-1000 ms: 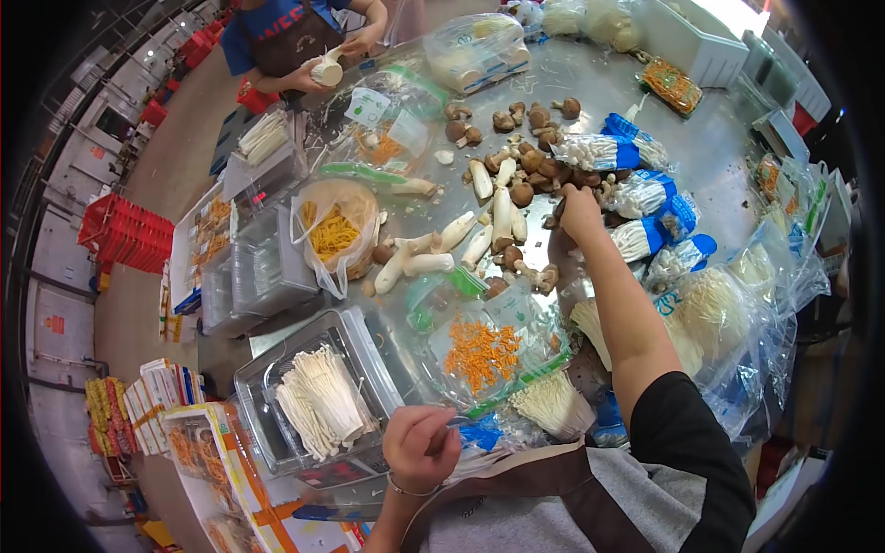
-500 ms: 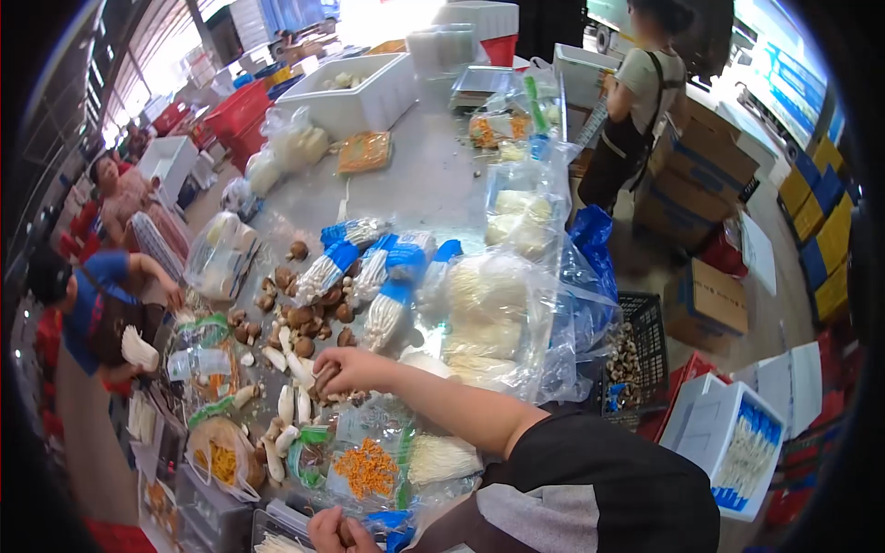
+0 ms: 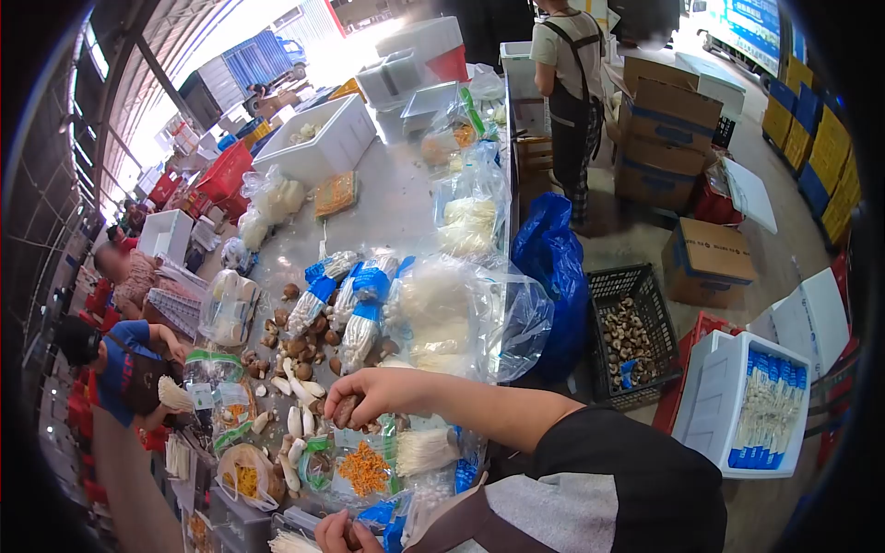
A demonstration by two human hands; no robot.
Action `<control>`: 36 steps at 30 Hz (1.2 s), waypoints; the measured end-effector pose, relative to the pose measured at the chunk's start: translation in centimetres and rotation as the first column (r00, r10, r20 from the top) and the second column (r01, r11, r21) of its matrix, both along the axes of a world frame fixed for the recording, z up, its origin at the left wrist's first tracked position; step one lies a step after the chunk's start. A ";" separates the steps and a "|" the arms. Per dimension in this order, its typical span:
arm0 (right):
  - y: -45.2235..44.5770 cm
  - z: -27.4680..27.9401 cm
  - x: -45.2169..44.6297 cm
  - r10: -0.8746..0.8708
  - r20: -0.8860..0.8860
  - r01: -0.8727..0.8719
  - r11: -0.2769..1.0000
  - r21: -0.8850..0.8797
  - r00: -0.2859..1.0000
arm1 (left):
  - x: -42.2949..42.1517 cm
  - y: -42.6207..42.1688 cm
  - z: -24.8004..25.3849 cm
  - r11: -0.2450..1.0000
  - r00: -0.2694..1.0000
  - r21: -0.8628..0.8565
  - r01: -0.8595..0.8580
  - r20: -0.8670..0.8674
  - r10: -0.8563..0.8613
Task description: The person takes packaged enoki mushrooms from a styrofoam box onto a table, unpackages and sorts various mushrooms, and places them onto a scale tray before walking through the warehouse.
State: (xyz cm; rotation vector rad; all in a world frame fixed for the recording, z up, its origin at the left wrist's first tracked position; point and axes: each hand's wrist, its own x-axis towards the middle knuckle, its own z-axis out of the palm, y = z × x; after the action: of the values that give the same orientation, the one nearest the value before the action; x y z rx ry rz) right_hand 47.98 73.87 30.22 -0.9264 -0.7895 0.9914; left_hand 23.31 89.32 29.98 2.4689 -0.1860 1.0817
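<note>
My right hand (image 3: pixel 376 391) reaches over the table with fingers pinched round a brown shiitake mushroom (image 3: pixel 347 411). Beneath it lies a clear pack of orange mushrooms (image 3: pixel 365 468), beside a bundle of white enoki (image 3: pixel 428 452). My left hand (image 3: pixel 343 535), at the bottom edge, is curled around another brown mushroom (image 3: pixel 352 535), partly out of frame. Just left of my right hand are white king oyster mushrooms (image 3: pixel 297 382) and a pile of loose shiitake (image 3: pixel 297 348). Blue-banded enoki packs (image 3: pixel 371 293) lie farther up the table.
Bagged enoki (image 3: pixel 433 318) lines the table's right side, near a blue plastic bag (image 3: pixel 546 276). On the floor stand a black crate of mushrooms (image 3: pixel 631 336), a cardboard box (image 3: pixel 708 260) and a foam box (image 3: pixel 751 405). Co-workers (image 3: pixel 129 369) (image 3: pixel 573 92) are at left and back.
The view has swung so the scene sits differently, showing more floor at right. My right hand has lifted slightly with the mushroom now visible in its fingers; my left hand stays low.
</note>
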 end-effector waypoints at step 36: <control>-2.2 0.0 -1.3 0.027 0.115 -0.039 0.994 0.101 0.993 | -1.1 -1.5 -0.4 0.999 0.999 -0.038 -0.031 0.022 0.032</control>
State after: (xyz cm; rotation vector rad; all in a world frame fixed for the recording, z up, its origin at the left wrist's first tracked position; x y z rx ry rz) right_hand 46.64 71.72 30.22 -0.8887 -0.9462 0.9236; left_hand 22.19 87.83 29.55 2.4347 -0.1330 1.1166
